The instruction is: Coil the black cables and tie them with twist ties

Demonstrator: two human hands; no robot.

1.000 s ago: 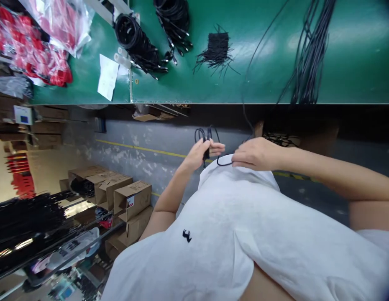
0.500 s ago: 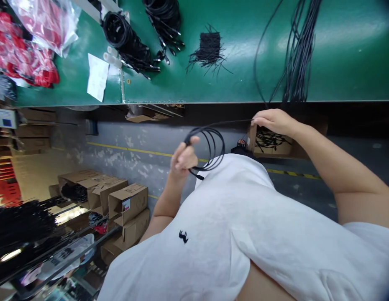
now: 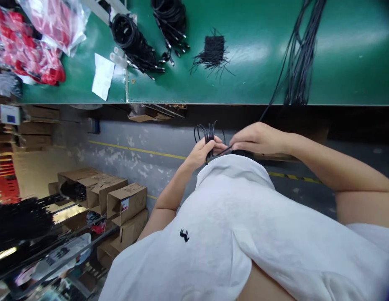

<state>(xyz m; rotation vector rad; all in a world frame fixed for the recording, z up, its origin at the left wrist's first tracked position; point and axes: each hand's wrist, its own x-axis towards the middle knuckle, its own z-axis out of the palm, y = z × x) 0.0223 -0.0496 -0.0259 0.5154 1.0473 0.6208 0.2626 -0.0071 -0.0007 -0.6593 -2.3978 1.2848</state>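
Observation:
My left hand (image 3: pixel 200 153) is closed around a coiled black cable (image 3: pixel 209 133), its loops standing up above the fingers. Close beside it, my right hand (image 3: pixel 255 139) grips the cable's loose length, its fingers pressed together near the coil. From there the strand runs up toward a bundle of long black cables (image 3: pixel 303 62) hanging over the front edge of the green table (image 3: pixel 257 54). My fingers hide where the cable ends lie.
On the table are coiled cable bundles (image 3: pixel 134 44), a pile of short black ties (image 3: pixel 214 50), a white paper (image 3: pixel 103 76) and red items in plastic bags (image 3: pixel 40 54). Cardboard boxes (image 3: pixel 127 205) stand on the floor at left.
My right hand has moved left and slightly down to the coil. My left hand has shifted right, and the coil has turned from facing me to standing above my fingers.

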